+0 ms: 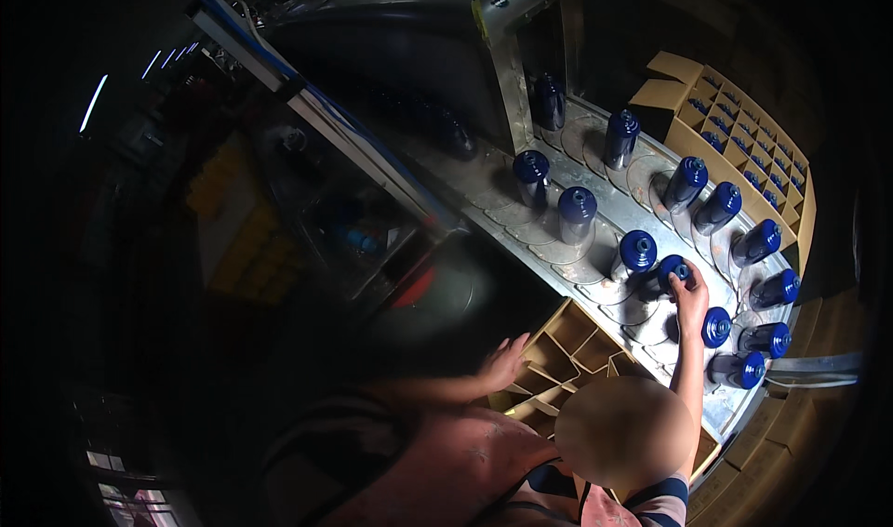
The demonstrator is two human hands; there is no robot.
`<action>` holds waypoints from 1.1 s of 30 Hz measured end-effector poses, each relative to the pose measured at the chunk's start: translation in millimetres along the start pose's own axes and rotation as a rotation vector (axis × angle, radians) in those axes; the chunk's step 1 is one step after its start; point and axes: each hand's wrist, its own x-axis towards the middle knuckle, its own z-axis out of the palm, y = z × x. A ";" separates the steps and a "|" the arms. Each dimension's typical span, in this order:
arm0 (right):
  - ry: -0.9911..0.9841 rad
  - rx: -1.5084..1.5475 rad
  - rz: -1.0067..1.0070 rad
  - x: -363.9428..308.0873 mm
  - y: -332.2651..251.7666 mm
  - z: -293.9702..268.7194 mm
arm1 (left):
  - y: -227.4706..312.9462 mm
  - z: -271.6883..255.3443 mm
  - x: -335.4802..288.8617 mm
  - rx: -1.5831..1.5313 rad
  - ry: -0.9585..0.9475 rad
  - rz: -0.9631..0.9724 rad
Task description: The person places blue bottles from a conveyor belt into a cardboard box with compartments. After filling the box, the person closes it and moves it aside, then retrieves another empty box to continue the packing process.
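Observation:
My right hand (690, 294) reaches over the conveyor, its fingers closed around the neck of a blue bottle (668, 268). The bottle appears to stand on the belt still. Beside it are another blue-topped bottle (637, 251) and, nearer me, a further one (715, 327). My left hand (505, 364) is at the left edge of a cardboard box with dividers (569, 330), fingers stretched out and holding nothing. The box's visible compartments look empty, and a blurred patch covers part of it.
Several blue bottles (686, 183) stand in two rows along the slatted conveyor (595, 192), which comes out of a metal housing (502, 71). Beyond it sits an open divided carton (684, 136) holding bottles. A rail (316, 118) runs at the left; yellow crates (251, 239) lie in shadow.

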 end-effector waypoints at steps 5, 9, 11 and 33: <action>0.133 -0.139 -0.067 -21.3 15.7 1.7 | -17.6 -11.7 -10.7 -0.020 -0.109 -0.095; 0.211 0.001 -0.039 -58.4 31.7 -12.7 | -20.8 -12.0 -25.3 0.044 -0.145 -0.108; 0.249 -0.040 -0.037 -76.0 34.6 -26.2 | -16.2 -11.6 -35.3 0.044 -0.113 -0.070; 0.844 -0.608 0.735 -506.0 245.9 -156.8 | -90.9 7.9 8.1 0.080 0.060 0.167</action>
